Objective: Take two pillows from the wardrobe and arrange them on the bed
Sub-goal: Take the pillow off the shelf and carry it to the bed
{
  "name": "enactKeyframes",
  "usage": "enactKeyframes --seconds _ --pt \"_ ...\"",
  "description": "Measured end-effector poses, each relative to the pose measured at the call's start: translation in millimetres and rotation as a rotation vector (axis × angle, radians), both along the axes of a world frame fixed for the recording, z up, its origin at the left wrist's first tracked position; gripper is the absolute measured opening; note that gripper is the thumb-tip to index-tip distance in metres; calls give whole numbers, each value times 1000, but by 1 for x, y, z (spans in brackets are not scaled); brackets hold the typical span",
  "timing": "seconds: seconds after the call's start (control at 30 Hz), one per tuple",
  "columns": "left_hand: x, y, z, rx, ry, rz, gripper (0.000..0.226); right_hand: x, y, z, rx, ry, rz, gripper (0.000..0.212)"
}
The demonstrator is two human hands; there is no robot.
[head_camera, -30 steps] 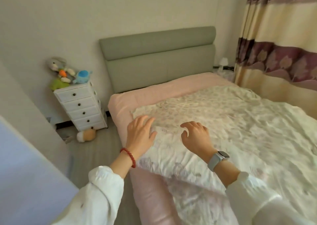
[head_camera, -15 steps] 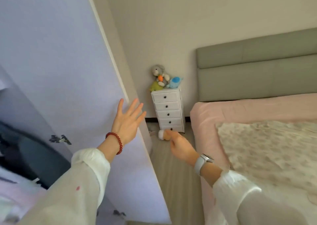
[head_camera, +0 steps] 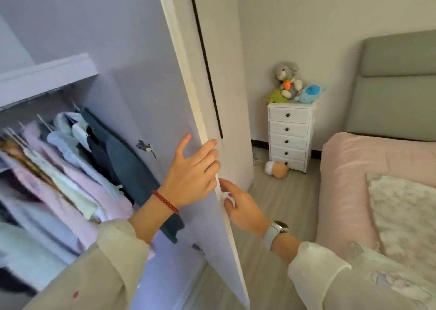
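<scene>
The wardrobe door (head_camera: 165, 78) stands open edge-on in the middle of the view. My left hand (head_camera: 191, 172), with a red bead bracelet, lies on its inner face with the fingers curled around its edge. My right hand (head_camera: 240, 205), wearing a watch, is just right of that edge, fingers apart and touching or nearly touching it. Inside the wardrobe (head_camera: 47, 73) hang several clothes (head_camera: 70, 163) under a shelf. No pillow is visible. The bed (head_camera: 368, 168) with a pink sheet and a floral quilt (head_camera: 405, 210) is at the right.
A white chest of drawers (head_camera: 289, 135) stands against the far wall with plush toys (head_camera: 289, 80) on top. Another toy (head_camera: 276, 169) lies on the wooden floor (head_camera: 278, 215) in front of it. A grey headboard (head_camera: 396, 90) rises behind the bed.
My view has swung left from the bed to the wardrobe. Both hands left the quilt; my left hand has taken the door edge and my right hand has come up beside it.
</scene>
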State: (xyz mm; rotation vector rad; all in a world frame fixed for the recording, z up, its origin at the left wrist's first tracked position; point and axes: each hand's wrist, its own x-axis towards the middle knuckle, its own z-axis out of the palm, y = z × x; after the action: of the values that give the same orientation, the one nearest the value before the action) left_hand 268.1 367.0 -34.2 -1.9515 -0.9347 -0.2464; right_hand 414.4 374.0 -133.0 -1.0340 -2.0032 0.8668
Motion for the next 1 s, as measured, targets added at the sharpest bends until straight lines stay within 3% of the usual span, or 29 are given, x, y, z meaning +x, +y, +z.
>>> enactKeyframes --seconds 0.2,0.43,0.53,0.67,0.77,1.0 --pt "-79 -88 -16 141 -73 135 25 -69 -67 -17 185 -71 296 59" --pt "-171 -182 -5 -64 -83 726 37 -167 -85 4 240 -349 534 56" --pt "-178 -215 5 -56 -304 879 36 -193 -107 12 235 -261 531 47" --pt "-158 -273 -4 124 -738 916 29 -207 -157 8 266 -70 610 40" --pt "-132 -329 -30 259 -961 935 32 -208 -206 -9 260 8 748 37" --pt "-72 -463 -105 338 -1138 1101 30 -211 -304 -49 218 -79 1136 34"
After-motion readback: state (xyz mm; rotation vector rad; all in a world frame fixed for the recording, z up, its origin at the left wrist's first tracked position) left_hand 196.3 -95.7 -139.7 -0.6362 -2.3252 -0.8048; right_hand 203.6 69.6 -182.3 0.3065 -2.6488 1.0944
